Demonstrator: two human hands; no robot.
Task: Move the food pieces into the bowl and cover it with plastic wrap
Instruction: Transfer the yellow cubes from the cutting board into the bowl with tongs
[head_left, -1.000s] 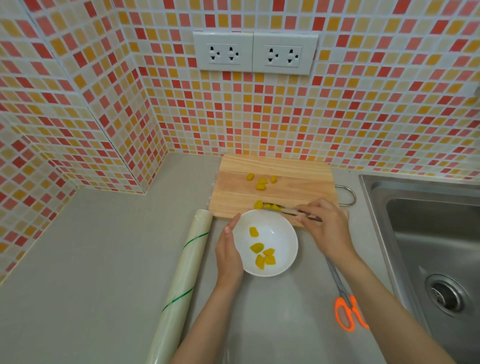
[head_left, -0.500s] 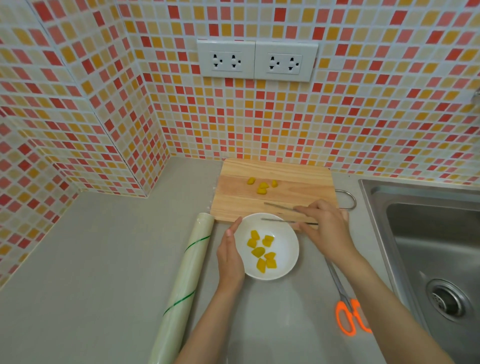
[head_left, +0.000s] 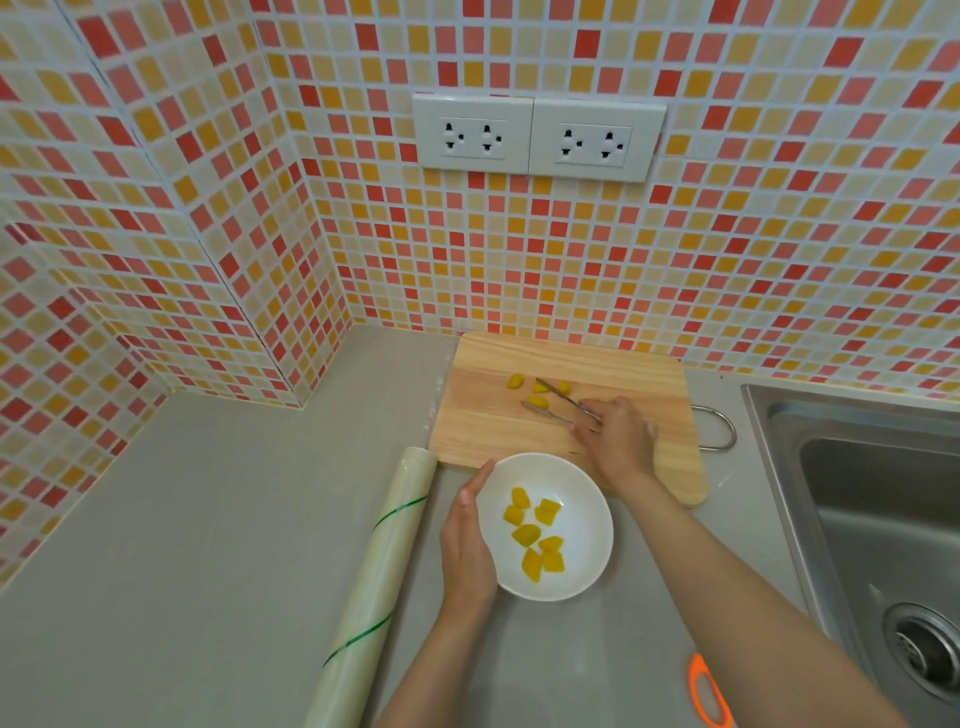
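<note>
food pieces (head_left: 535, 400) between tongs (head_left: 563, 405) in right hand (head_left: 618, 441); left hand (head_left: 467, 540) flat against bowl (head_left: 582, 519)

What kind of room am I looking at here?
Most likely a home kitchen counter: a steel sink on the right, a tiled wall with sockets, and a wooden cutting board holding food pieces.

Home kitchen: mosaic-tiled wall (head_left: 519, 260), steel sink (head_left: 857, 493), grey counter (head_left: 208, 519).

no readable text, labels or numbers anywhere
</note>
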